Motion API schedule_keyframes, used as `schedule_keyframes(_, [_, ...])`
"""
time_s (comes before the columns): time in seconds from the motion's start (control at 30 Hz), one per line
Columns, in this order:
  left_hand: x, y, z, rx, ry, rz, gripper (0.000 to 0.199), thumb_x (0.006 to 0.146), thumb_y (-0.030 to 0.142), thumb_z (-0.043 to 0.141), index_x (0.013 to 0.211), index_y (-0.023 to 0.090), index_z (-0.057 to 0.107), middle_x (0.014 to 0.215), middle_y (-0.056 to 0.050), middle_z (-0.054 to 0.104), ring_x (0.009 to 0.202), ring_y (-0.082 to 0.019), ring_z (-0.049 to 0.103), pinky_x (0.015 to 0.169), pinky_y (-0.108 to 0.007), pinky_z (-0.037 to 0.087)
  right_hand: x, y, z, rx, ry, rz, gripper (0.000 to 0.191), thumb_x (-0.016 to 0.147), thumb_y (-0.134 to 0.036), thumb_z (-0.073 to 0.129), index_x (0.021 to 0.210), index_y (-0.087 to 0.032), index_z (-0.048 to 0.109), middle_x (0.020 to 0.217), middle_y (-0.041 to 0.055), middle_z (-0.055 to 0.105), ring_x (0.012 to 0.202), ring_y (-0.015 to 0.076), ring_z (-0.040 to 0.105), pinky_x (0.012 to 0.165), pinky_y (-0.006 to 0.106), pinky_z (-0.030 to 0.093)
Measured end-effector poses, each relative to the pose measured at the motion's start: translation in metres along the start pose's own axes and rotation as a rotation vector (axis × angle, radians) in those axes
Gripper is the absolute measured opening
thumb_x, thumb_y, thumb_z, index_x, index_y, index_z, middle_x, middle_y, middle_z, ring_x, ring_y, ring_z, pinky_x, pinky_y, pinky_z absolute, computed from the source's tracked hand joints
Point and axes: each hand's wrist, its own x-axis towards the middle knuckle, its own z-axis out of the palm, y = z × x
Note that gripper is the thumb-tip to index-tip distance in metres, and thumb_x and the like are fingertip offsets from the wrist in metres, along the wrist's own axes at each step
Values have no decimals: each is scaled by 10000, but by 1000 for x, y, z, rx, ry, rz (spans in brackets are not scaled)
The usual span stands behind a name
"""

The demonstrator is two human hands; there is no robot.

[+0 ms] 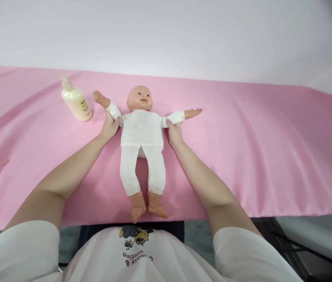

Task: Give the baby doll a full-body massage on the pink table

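A baby doll (141,127) with a white cloth body lies on its back, its head away from me and its bare feet near the table's front edge. Both its arms are stretched out sideways. My left hand (110,126) is closed around the doll's arm on the left, thumb on top near the shoulder. On the other side, my right hand (175,132) grips the doll's other upper arm, with the fingers partly hidden beneath it. A cream-coloured pump bottle (76,102) stands beyond my left hand, to the left of the doll's raised hand.
Pink cloth (257,156) with soft folds covers the table. Behind it rises a plain white wall (166,35). A small thin brownish item (5,162) lies at the far left. Dark metal legs (292,243) show below the table at the right.
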Motion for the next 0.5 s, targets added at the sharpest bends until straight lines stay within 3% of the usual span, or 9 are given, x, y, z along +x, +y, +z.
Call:
schedule_keyframes(0.07, [-2, 5, 1, 72, -46, 122, 831, 958, 730, 557, 1534, 187, 306, 1542, -241, 467, 1507, -356, 446, 1315, -574, 295, -7, -6, 4, -142, -38, -81, 787, 819, -520, 768, 1466, -277, 393, 1465, 107, 592, 1454, 272, 520, 1321, 547, 327])
schedule_keyframes(0.17, [-3, 13, 3, 176, -102, 311, 788, 975, 662, 569, 1575, 201, 351, 1646, -230, 385, 1598, -373, 315, 1338, -576, 236, -17, -16, 9, -271, -214, -194, 641, 868, -496, 743, 1427, -283, 512, 1485, 106, 597, 1509, 292, 465, 1338, 541, 287])
schedule_keyframes(0.23, [-4, 18, 3, 217, -182, 383, 689, 1007, 586, 538, 1571, 207, 423, 1641, -214, 424, 1582, -374, 355, 1321, -580, 277, -21, -22, 10, -321, -308, -248, 543, 875, -458, 732, 1373, -291, 595, 1482, 95, 611, 1491, 300, 483, 1337, 542, 292])
schedule_keyframes(0.37, [-6, 27, 4, 222, -287, 387, 563, 1047, 472, 449, 1541, 209, 514, 1538, -184, 574, 1457, -345, 526, 1270, -571, 378, -20, -23, 11, -336, -341, -280, 492, 885, -430, 706, 1351, -291, 631, 1493, 81, 622, 1482, 287, 500, 1343, 536, 280])
schedule_keyframes(0.5, [-6, 23, 3, 124, -188, 267, 712, 1000, 545, 571, 1592, 201, 378, 1530, -197, 565, 1465, -341, 514, 1282, -555, 361, -9, -11, 9, -189, -194, -154, 635, 805, -502, 777, 1361, -269, 577, 1493, 99, 608, 1475, 282, 508, 1323, 538, 318])
